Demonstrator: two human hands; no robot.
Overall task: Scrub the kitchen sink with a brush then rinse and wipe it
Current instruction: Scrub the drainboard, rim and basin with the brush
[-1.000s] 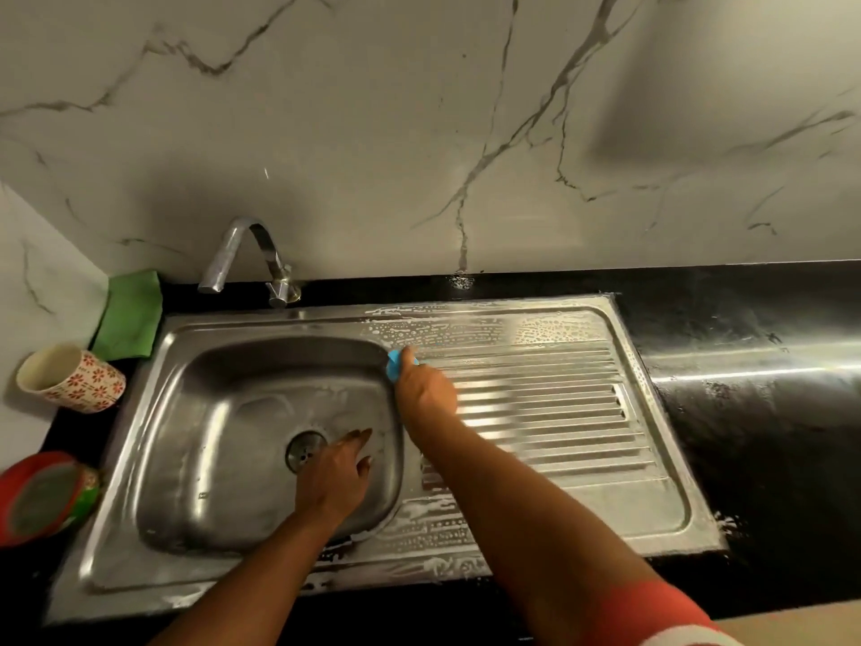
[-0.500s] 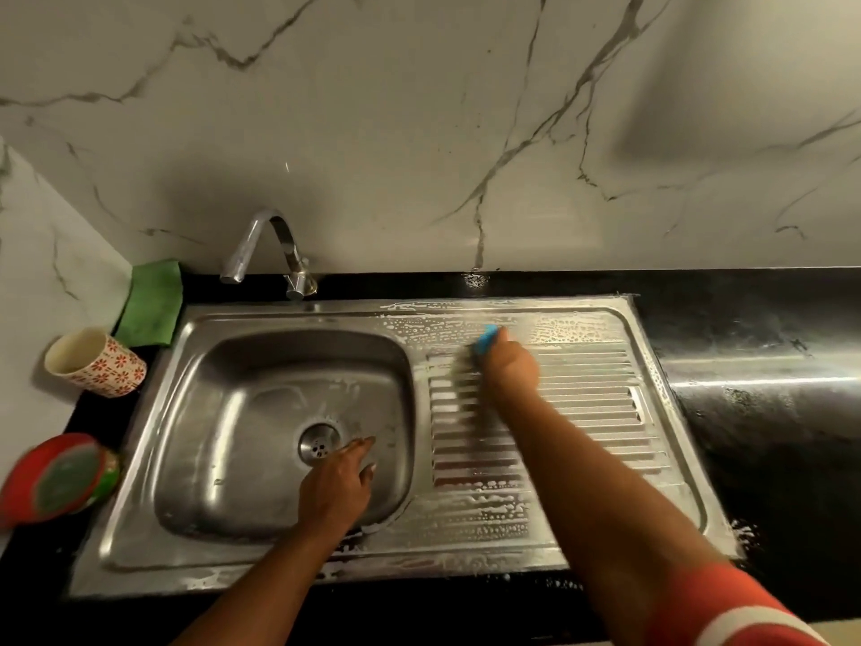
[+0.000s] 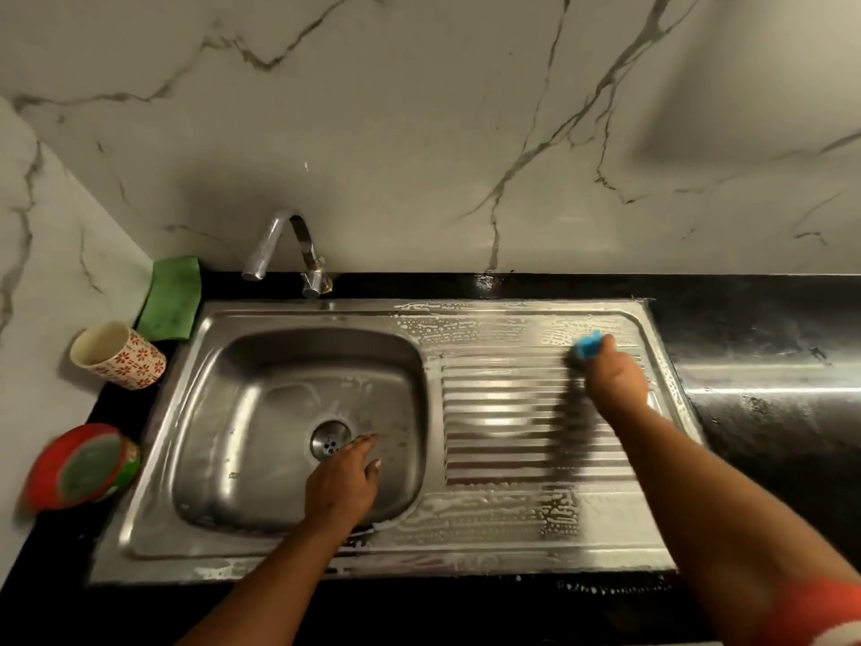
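The soapy sink (image 3: 661, 463) drainboard was slick; your right hand (image 3: 614, 377) clenched the brush (image 3: 588, 345), your left hand (image 3: 342, 482) rested open-fingered, empty, in the basin; pressing hard risked a slip.

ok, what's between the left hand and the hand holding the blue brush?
Head view: the steel basin's right wall and bare ribbed drainboard, wet and soapy, separate the left hand from the right hand gripping the blue brush.

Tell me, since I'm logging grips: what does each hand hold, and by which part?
The right hand grips a blue brush around its near end. The left hand holds nothing and rests in the sink.
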